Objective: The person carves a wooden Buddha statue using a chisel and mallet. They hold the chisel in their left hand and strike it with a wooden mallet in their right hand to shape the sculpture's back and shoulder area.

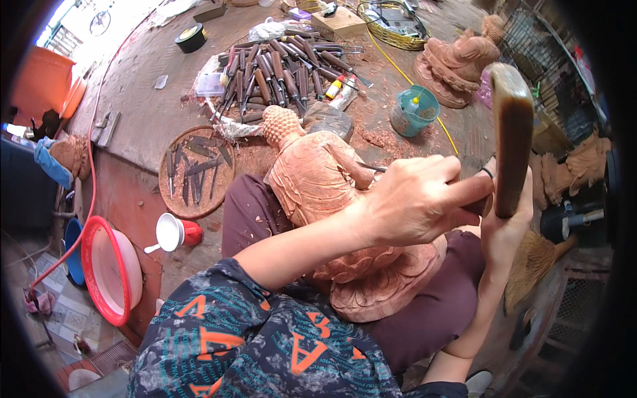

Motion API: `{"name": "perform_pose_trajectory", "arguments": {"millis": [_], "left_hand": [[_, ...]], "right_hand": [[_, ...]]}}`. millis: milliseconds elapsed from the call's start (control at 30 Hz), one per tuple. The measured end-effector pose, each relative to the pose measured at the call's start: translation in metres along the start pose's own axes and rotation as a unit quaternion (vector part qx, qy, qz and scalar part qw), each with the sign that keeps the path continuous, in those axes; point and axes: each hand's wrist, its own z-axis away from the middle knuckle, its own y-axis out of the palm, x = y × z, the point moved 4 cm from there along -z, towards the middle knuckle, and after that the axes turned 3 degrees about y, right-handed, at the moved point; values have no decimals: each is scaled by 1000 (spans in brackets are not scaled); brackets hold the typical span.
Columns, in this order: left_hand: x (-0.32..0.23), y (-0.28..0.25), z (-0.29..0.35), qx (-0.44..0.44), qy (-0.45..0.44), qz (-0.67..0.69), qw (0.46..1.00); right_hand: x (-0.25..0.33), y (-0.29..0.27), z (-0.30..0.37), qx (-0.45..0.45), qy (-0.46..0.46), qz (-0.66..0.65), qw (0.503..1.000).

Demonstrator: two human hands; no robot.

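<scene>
Across my lap lies a carved reddish-wood seated statue (312, 169), tilted, its knobbly-haired head (280, 125) toward the upper left and its round base (391, 285) by my thighs. My left hand (415, 199) is closed around a chisel; only its thin dark blade (373, 167) shows clearly, pointing left at the statue's arm. The fist hides most of the handle. My right hand (507, 222), just to the right, grips a brown wooden mallet (514, 132) held upright. The right fingers are partly hidden behind the mallet and left hand.
Beyond the statue lies a heap of wood-handled carving tools (272, 69). A round tray (196, 172) of metal blades sits left, near a red-and-white cup (179, 232) and a pink basin (113, 272). A teal bucket (415, 109) and another carved statue (458, 60) stand far right.
</scene>
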Motion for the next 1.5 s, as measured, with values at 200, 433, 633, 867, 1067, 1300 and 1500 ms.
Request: {"name": "perform_pose_trajectory", "arguments": {"millis": [200,433,633,867,1067,1300,1500], "left_hand": [[11,2,6,-43,-20,-22,999],[23,0,12,-66,-40,-24,997],[15,6,7,-80,-127,-148,977],[6,8,7,-93,11,-38,995],[17,-1,10,-100,-20,-35,994],[19,-12,16,-135,2,9,991],[27,-16,20,-173,-5,29,984]], "right_hand": [[-8,-1,3,-10,12,-31,999],[-13,-6,4,-18,7,37,999],[-11,-7,6,-29,24,54,998],[-13,-8,6,-37,20,27,999],[-15,-10,8,-28,33,26,999],[3,-17,9,-124,-40,59,990],[14,-18,12,-167,-83,137,973]]}}
